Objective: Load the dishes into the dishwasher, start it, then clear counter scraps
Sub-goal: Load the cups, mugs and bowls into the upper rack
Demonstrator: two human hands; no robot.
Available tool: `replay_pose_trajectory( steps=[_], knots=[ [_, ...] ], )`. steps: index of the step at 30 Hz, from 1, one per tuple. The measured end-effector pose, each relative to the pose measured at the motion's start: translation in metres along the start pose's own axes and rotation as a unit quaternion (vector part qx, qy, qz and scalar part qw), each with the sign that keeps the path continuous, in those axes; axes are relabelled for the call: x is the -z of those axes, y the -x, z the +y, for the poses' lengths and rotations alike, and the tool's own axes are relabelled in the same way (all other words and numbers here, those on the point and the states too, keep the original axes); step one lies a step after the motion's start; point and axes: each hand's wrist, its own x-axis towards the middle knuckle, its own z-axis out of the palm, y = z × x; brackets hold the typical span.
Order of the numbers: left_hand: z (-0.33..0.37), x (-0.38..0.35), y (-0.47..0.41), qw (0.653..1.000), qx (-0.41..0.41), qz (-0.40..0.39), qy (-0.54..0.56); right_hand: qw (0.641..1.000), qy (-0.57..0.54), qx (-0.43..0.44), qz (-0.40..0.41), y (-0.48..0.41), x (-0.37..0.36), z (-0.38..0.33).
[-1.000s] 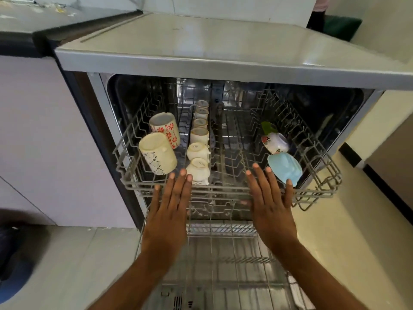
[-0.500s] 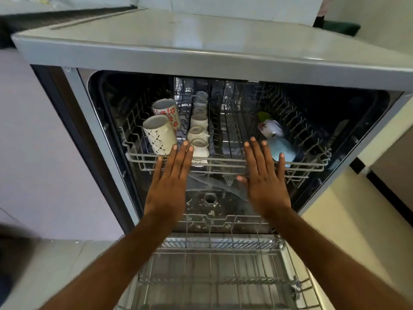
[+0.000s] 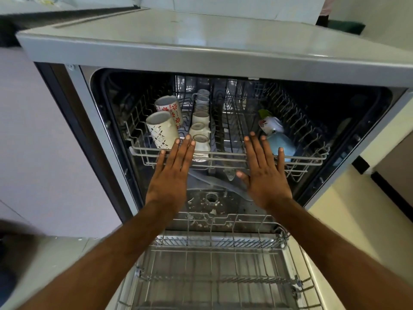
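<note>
A: Where's the upper rack point(image 3: 225, 155) sitting?

B: Mostly inside the dishwasher point(image 3: 214, 57) tub now, front rail running left to right across the opening. It was pulled well out a second ago and it's been sliding inward since.

A: Hands?

B: Left hand point(image 3: 171, 177) and right hand point(image 3: 266, 175) are both flat, fingers spread, palms pressing against the front rail. Gripping nothing.

A: Load orientation?

B: Two patterned mugs point(image 3: 164, 123) are lying tilted at rack left, mouths pointing up and toward the camera. Row of small white cups point(image 3: 200, 121) is running front to back down the middle. Blue bowl point(image 3: 282, 143) and a floral cup point(image 3: 270, 125) are leaning at the right.

A: Lower rack point(image 3: 219, 265)?

B: Extended out over the open door, long wires pointing at the camera. Food bits are showing on the tub floor point(image 3: 207, 204).
</note>
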Motion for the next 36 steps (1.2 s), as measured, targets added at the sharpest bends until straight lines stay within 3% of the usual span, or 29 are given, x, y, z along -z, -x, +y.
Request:
replay_pose_trajectory(
  steps=[13,21,36],
  knots=[
    [0.000,0.027,0.002,0.996,-0.001,-0.084,-0.040,0.996,0.009,0.011,-0.091,0.001,0.030,-0.004],
    [-0.001,0.064,0.032,0.993,0.004,-0.111,0.024,0.994,-0.005,-0.007,-0.107,0.045,0.061,-0.004],
    [0.032,0.227,0.144,0.984,0.019,-0.177,-0.004,0.993,-0.046,-0.007,-0.110,0.156,0.207,-0.036]
  ],
)
